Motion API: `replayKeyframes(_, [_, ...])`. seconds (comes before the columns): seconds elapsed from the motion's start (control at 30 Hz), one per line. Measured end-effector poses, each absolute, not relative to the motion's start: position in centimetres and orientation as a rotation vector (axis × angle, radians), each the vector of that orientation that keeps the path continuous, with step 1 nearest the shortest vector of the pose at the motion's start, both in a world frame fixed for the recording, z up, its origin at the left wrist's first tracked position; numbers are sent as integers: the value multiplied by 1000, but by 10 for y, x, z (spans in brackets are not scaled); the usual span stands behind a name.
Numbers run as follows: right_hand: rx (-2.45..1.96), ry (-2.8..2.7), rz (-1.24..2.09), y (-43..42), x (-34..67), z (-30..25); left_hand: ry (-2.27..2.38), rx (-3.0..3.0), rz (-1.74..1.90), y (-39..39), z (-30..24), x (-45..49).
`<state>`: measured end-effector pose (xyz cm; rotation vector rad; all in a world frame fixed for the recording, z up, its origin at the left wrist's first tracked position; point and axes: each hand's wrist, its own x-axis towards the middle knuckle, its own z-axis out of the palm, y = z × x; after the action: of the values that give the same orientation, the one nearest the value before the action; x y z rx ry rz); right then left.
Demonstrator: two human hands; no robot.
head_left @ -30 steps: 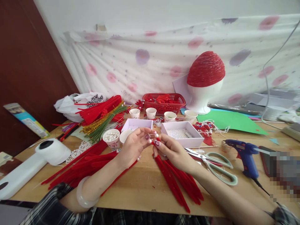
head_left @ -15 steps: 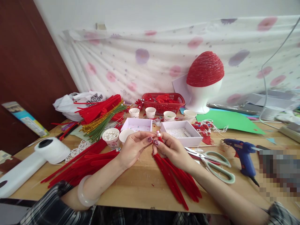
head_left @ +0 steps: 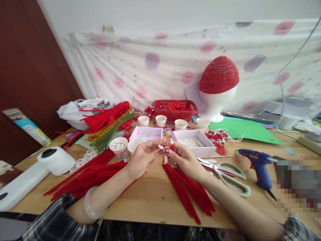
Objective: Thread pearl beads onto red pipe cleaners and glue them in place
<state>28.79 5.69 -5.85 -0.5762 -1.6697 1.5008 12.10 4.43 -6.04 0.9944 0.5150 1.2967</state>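
Note:
My left hand (head_left: pixel 140 157) is closed in a pinch, with small white pearl beads (head_left: pixel 160 146) showing at its fingertips. A thin red stem runs out below my left wrist, seemingly from this hand. Close beside it, my right hand (head_left: pixel 184 159) is closed on several fuzzy red pipe cleaners (head_left: pixel 184 190), whose long ends fan down to the table's front edge. A pearl bead (head_left: pixel 171 142) tops the red stem between its fingers. The thumbs nearly touch. More red pipe cleaners (head_left: pixel 87 177) lie under and beyond my left forearm.
Behind my hands stand a cup of pearls (head_left: pixel 118 148), white boxes of beads (head_left: pixel 194 142) and a red basket (head_left: pixel 175 112). Scissors (head_left: pixel 225 175) and a blue glue gun (head_left: pixel 260 167) lie at right. A white head form (head_left: pixel 218 100) wears red cord. A white cone spool (head_left: pixel 56 160) lies left.
The pearl beads, clustered together before, now show apart: some at my left fingertips, one at my right. Both hands stay in nearly the same place.

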Motion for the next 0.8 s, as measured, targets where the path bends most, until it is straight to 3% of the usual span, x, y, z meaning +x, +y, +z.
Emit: replayKeyframes(0.8, [-576,-1556,1593,57,287,-59,516,943,1287,46,-65,123])
